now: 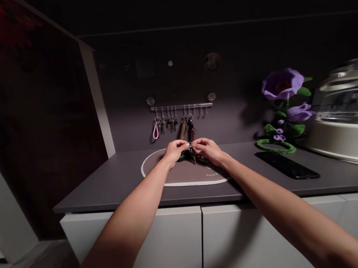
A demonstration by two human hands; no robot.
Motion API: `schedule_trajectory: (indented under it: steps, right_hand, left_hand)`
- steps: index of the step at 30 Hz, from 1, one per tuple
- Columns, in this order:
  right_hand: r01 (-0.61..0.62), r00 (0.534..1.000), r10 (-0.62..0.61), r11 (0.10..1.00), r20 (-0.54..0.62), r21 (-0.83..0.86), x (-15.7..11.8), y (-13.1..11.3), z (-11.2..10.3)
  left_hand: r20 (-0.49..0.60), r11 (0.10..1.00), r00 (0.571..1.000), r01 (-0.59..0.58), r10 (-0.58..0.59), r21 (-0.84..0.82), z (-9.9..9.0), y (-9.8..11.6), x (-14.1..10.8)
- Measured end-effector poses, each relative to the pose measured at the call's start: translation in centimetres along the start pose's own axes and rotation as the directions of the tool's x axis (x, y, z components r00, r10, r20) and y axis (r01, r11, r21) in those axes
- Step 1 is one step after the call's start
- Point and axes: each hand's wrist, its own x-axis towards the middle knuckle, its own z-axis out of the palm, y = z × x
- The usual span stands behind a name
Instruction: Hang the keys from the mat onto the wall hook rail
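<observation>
My left hand (175, 149) and my right hand (206, 148) meet over a brown mat with a pale rim (190, 182). Fingertips of both are pinched on a small key ring, with a key (193, 158) dangling below it. Under my left hand shows a dark green piece (181, 155); whether it hangs from the ring I cannot tell. Just behind my hands, a clear hook rail (181, 107) on the wall carries several bunches of keys (171, 124), a pink loop strap (155, 132) and a brown strap (183, 130).
To the right stand purple handmade flowers (282, 85) with a green ring base, a black phone-like slab (287, 164) and a cream appliance with a clear cover (344, 130). White cabinet doors (162, 245) lie below the grey counter (105, 186). A dark door (45, 128) is at left.
</observation>
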Motion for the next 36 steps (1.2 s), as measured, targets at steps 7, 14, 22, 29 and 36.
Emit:
schedule_trajectory:
  steps: [7,14,22,29,36]
  right_hand:
    - [0.11,0.994,-0.108,0.976,0.016,-0.187,0.1,0.5,0.1]
    - [0.133,0.99,-0.139,0.972,-0.021,-0.193,0.7,0.4,-0.4]
    - [0.145,0.983,-0.151,0.988,-0.104,-0.061,1.8,-1.7,-0.6]
    - [0.113,0.981,-0.101,0.992,-0.168,0.061,4.2,-3.9,-1.2]
    - [0.07,0.961,-0.027,0.987,-0.275,0.147,7.7,-5.4,-1.3]
  left_hand:
    - [0.004,0.998,1.0,-0.002,0.002,-0.057,0.1,-0.1,0.0]
    - [0.02,0.999,0.999,-0.039,0.04,-0.027,0.3,-0.5,0.1]
    - [-0.044,0.981,0.992,-0.107,0.116,0.161,0.6,-0.9,0.3]
    - [-0.022,0.842,0.962,-0.226,0.271,0.49,0.7,-1.7,0.5]
    - [-0.005,0.8,0.964,-0.218,0.266,0.559,0.7,-1.5,0.3]
